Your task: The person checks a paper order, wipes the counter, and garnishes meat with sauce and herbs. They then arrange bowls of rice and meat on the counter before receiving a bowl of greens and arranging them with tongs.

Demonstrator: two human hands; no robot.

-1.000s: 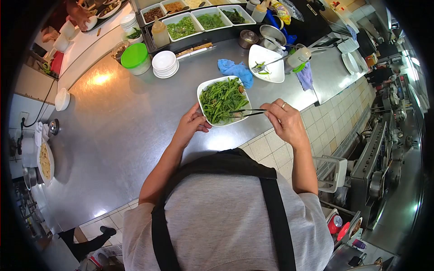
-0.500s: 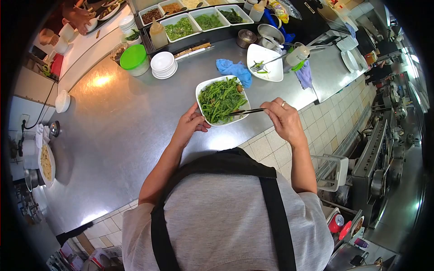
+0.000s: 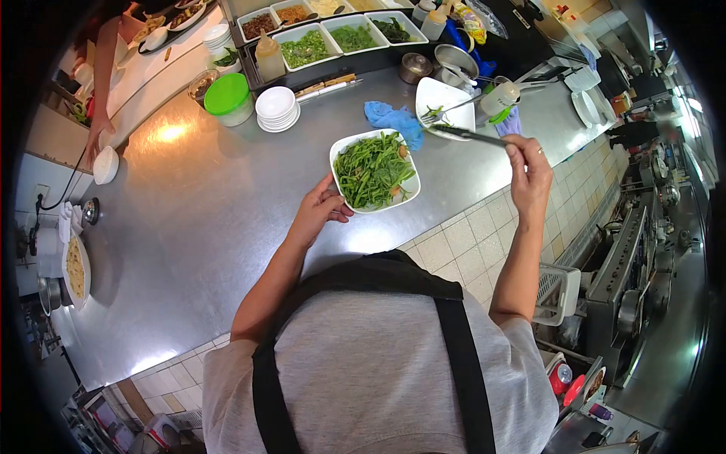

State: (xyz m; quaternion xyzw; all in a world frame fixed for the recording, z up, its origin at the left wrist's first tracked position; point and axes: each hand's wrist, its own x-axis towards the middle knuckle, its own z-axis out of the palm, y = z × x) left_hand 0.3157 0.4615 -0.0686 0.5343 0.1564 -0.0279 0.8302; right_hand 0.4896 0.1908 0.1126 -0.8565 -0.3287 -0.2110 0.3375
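A white square bowl (image 3: 414, 198) heaped with cooked leafy greens (image 3: 369, 170) stands near the counter's front edge. My left hand (image 3: 327, 208) is closed on its lower-left rim, thumb on the side. My right hand (image 3: 527, 163) grips dark tongs (image 3: 476, 136), held out to the right of the greens. Their tips reach the near edge of a second white bowl (image 3: 457, 102), which holds a few green scraps and a metal fork-like utensil (image 3: 439, 115). Between the two bowls, toward the back, lies a crumpled blue cloth (image 3: 393, 121).
Stacked small white dishes (image 3: 277, 110) and a green-lidded tub (image 3: 228, 97) stand at the back left. Trays of chopped toppings (image 3: 308, 45) line the rear. At far left another person's hand (image 3: 98, 136) reaches to a white bowl (image 3: 106, 165).
My right hand has moved up and right, taking the tongs from the greens to the second bowl. My left hand stays on the bowl. Another person's arm has come down at far left.
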